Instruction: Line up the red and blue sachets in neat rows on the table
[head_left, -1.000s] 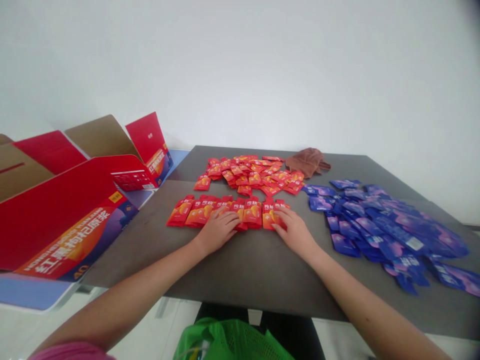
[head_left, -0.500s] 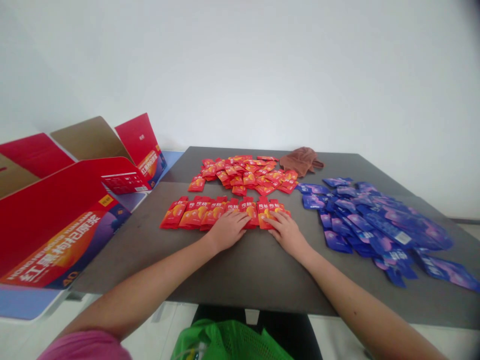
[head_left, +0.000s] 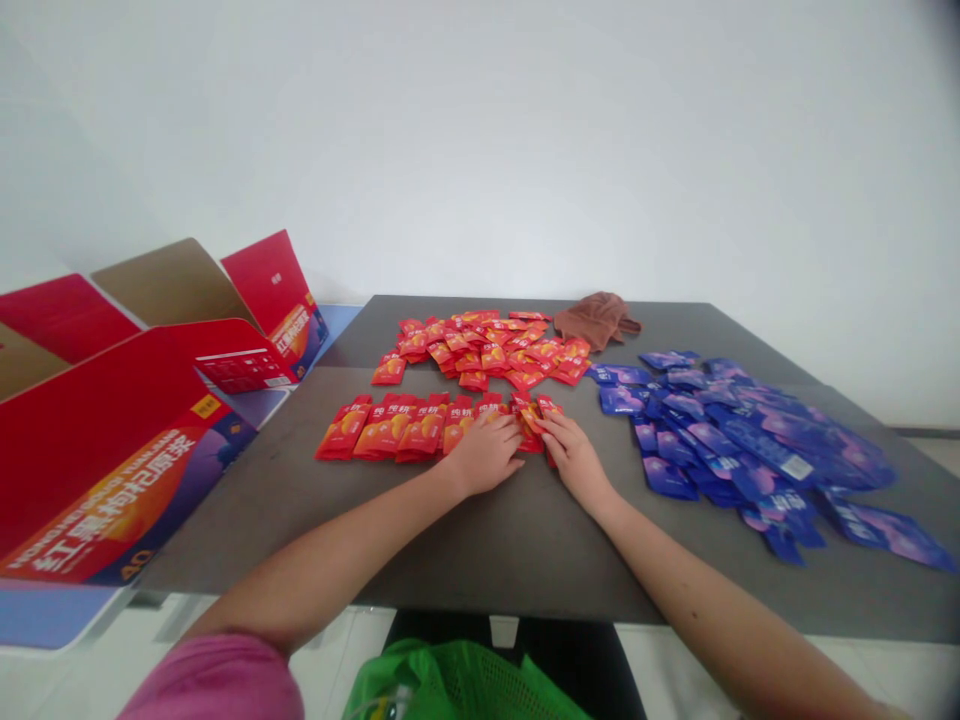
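A row of red-and-orange pouches (head_left: pixel 384 430) lies across the near middle of the table, overlapping side by side. My left hand (head_left: pixel 486 455) rests on pouches toward the row's right part, fingers stretched out and lying over them. At the right end, my right hand (head_left: pixel 576 458) has its fingers closed on the edge of a red pouch (head_left: pixel 529 418), which is tilted against its neighbour. The fingers partly hide the pouches beneath them. Behind the row is a loose heap of the same red pouches (head_left: pixel 491 355).
A pile of blue-purple pouches (head_left: pixel 720 430) spreads over the table's right side. A crumpled brown cloth (head_left: pixel 596 318) sits at the back. An open red carton (head_left: pixel 150 410) stands left of the dark table (head_left: pixel 450 560), on a blue surface (head_left: pixel 45 615).
My left hand has slid right along the row. My right hand's fingers have drawn in, and the pouches at the right end have tilted and bunched closer together.
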